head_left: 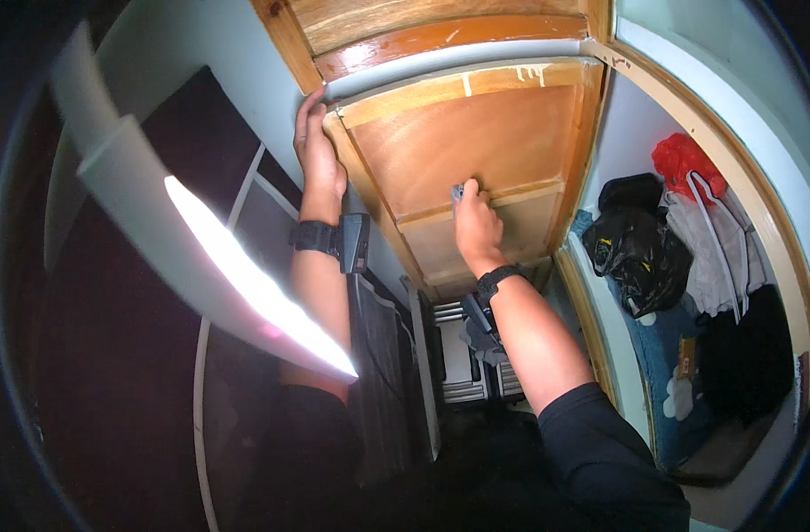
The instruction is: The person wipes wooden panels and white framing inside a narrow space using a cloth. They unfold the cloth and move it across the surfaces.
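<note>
While two hands touch it, one wooden door (476, 151).

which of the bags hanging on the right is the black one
The glossy black plastic bag, lowest and leftmost, nearest the wooden door; the others are red and white.

Two bare hands are counted on the brown panelled wooden door (476, 151): the left hand (318, 151) at its left edge and the right hand (476, 226) near its middle. One small grey tool (458, 192) is seen at the right hand. Two black wrist straps are counted, one on the left wrist (315, 237) and one on the right wrist (496, 279). One long glowing white tube light (254, 279) is seen. One black plastic bag (640, 248), one red cloth bundle (680, 160) and one white hanging garment (715, 239) are counted at the right.
</note>
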A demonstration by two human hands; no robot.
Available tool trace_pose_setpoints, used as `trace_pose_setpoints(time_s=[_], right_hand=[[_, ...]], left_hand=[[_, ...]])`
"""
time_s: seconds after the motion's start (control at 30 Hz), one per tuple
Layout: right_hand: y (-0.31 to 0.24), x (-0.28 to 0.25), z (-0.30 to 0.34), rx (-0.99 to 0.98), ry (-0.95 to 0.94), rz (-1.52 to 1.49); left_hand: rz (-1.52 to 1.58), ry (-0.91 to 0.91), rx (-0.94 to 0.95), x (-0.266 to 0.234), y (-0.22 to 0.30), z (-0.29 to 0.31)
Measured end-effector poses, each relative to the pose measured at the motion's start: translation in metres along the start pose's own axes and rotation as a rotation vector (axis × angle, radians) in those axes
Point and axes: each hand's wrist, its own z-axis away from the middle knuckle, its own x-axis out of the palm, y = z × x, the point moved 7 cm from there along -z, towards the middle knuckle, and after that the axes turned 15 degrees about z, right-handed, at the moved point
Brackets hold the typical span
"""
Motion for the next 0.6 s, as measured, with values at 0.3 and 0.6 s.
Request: trace_pose_setpoints(time_s=[0.3,0.6], right_hand=[[-0.002,0.010,0.004,-0.092,0.030,-0.011],[-0.002,0.014,0.003,-0.258,0.168,0.029]], left_hand=[[0.040,-0.032,-0.026,-0.012,0.005,-0.002],[-0.125,0.113,0.105,-0.027,0.012,-0.003]])
